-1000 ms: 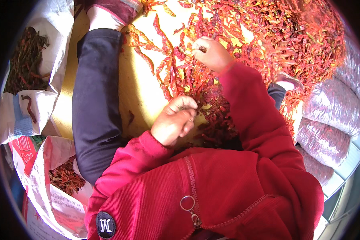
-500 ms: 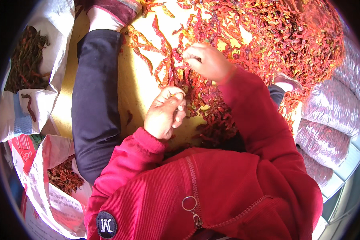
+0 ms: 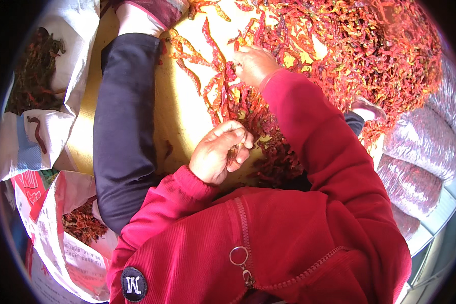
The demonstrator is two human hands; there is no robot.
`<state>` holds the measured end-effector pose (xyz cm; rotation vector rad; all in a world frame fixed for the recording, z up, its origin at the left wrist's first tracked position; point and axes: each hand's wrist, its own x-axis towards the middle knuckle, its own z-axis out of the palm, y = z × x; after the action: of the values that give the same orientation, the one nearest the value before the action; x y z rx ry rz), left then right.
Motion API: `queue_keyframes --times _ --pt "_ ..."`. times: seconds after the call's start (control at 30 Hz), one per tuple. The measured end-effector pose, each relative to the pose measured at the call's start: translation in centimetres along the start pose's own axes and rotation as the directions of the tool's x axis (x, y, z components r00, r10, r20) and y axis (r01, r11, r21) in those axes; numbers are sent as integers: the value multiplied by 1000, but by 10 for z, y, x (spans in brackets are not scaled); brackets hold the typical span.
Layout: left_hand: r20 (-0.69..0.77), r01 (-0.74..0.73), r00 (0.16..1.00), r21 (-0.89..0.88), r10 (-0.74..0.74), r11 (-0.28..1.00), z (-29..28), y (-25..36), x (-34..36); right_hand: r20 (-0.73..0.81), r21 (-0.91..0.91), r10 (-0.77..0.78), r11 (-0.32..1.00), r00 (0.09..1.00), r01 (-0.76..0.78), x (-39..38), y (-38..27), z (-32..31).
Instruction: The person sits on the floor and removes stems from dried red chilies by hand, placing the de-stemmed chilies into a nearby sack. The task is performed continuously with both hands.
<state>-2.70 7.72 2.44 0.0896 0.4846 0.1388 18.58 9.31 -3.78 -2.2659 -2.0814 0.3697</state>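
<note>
Dried red chili peppers (image 3: 215,48) lie loose on a yellow surface between my legs. Over them is my right hand (image 3: 256,65), fingers bent down and drawn together at the near edge of the spread; its fingertips are partly hidden, so what they pinch cannot be told. Closer to my body my left hand (image 3: 220,153) is curled closed, palm turned inward. Some small bits seem to show between its fingers, too small to name. Just beyond its knuckles lies a darker heap of chilies (image 3: 276,159).
A big chili pile (image 3: 380,55) fills the far right. Filled clear plastic bags (image 3: 415,139) line the right side. At left stand an open white sack (image 3: 78,55) with dark dried peppers and another sack (image 3: 61,202) with red pieces. My left leg (image 3: 124,111) stretches between.
My right hand has moved a little left and away from me, down onto the chilies. My left hand has shifted slightly right and nearer my body, still curled.
</note>
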Motion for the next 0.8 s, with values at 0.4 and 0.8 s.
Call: queue_keyframes --times 0.4,0.8 --pt "-110 -49 992 106 60 993 -2 -5 13 24 649 46 759 999 -50 -44 -11 -56" --pt "13 129 990 312 -140 941 -1 -21 6 314 808 180 464 932 -362 -96 -24 -42"
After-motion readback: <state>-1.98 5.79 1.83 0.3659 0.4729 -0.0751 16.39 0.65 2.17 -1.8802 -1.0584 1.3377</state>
